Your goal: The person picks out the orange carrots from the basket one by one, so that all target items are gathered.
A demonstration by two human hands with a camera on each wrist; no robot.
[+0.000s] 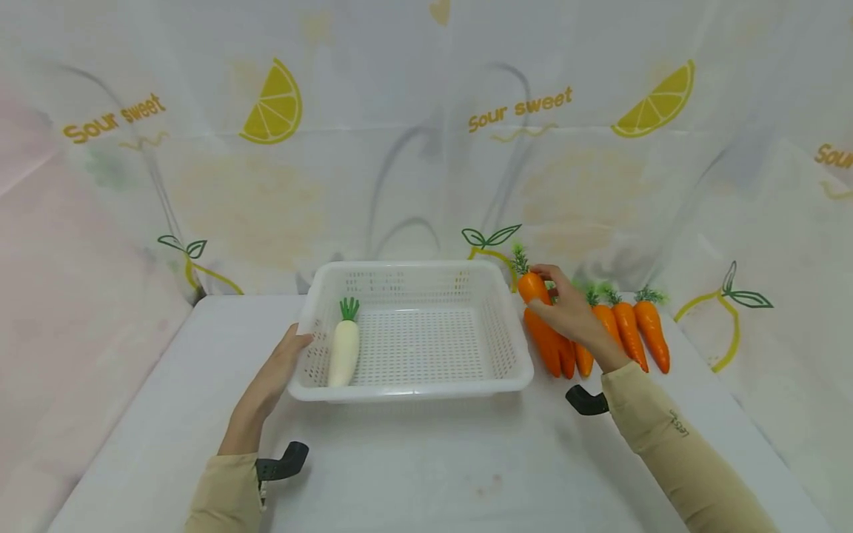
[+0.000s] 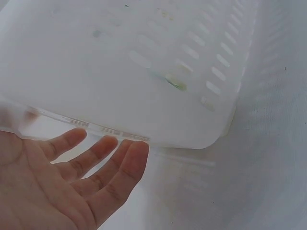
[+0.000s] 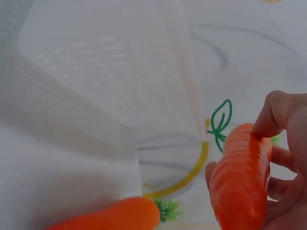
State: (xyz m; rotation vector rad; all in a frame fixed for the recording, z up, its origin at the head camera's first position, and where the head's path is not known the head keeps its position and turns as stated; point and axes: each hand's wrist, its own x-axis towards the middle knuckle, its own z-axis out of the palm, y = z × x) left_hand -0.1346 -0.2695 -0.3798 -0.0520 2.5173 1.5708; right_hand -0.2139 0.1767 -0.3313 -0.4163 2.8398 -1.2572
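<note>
A white plastic basket (image 1: 416, 391) with slotted sides stands mid-table in the head view. Inside, along its left wall, lies a white radish (image 1: 343, 354) with a green top. My left hand (image 1: 276, 370) holds the basket's left rim, thumb over the edge; in the left wrist view the fingertips (image 2: 135, 155) touch the rim's underside. To the right of the basket, my right hand (image 1: 568, 309) grips a carrot (image 1: 532, 287) near its leafy end. The right wrist view shows this carrot (image 3: 242, 179) between thumb and fingers, raised above another carrot (image 3: 120, 214).
Several more carrots (image 1: 651, 334) lie in a row on the white table (image 1: 400, 466), right of the basket, some partly hidden by my right hand and forearm. Behind the table hangs a pale cloth (image 1: 373, 192) printed with lemons and words.
</note>
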